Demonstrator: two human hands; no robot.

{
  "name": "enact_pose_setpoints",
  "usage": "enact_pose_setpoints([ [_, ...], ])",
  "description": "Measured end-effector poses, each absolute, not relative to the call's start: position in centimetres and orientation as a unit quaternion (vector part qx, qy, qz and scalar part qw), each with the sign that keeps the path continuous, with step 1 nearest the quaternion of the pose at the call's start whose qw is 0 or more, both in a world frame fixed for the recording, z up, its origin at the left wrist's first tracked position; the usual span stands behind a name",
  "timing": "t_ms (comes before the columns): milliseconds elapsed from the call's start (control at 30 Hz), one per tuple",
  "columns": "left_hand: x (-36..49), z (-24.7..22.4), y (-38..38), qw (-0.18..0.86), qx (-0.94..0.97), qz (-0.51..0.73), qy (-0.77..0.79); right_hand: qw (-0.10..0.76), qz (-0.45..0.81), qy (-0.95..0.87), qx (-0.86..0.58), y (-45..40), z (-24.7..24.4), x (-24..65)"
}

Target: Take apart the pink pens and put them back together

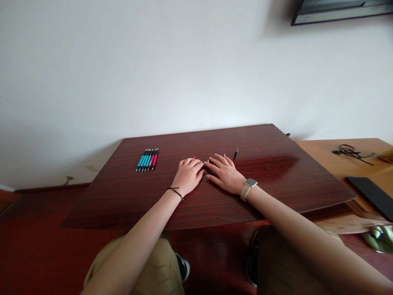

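Observation:
My left hand (pixel 188 174) rests on the dark wooden table with its fingers curled together. A small pink piece (pixel 194 157) shows just beyond those fingers; what lies under them is hidden. Close beside it, my right hand (pixel 225 174) lies palm down with fingers apart, its fingertips almost meeting the left ones. Between the fingertips sits a tiny whitish bit (pixel 208 161), too small to name. Past the right fingers, a thin white tip (pixel 224 155) peeks out. A short black pen part (pixel 236 153) lies beyond the right hand.
A row of several turquoise and pink pens (pixel 147 160) lies on the table's (pixel 123 205) left side. To the right, a lighter wooden table (pixel 322 157) bears a coiled black cable (pixel 351 151) and a flat black device (pixel 370 196). A white wall (pixel 184 73) stands behind.

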State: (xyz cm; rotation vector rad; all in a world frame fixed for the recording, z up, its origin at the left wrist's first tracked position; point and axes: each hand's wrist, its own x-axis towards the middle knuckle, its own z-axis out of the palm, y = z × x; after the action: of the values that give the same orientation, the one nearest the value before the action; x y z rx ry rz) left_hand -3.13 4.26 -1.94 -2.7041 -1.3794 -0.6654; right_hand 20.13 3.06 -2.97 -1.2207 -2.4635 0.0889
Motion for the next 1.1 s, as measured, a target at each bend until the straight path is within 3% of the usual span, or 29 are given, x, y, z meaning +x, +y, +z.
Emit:
enact_pose_setpoints([
  [1100,-3.11,-2.28,4.36,-0.019,-0.903,-0.157,-0.4,0.218,0.091,-0.889,-0.392,3.53,-3.03,20.41],
])
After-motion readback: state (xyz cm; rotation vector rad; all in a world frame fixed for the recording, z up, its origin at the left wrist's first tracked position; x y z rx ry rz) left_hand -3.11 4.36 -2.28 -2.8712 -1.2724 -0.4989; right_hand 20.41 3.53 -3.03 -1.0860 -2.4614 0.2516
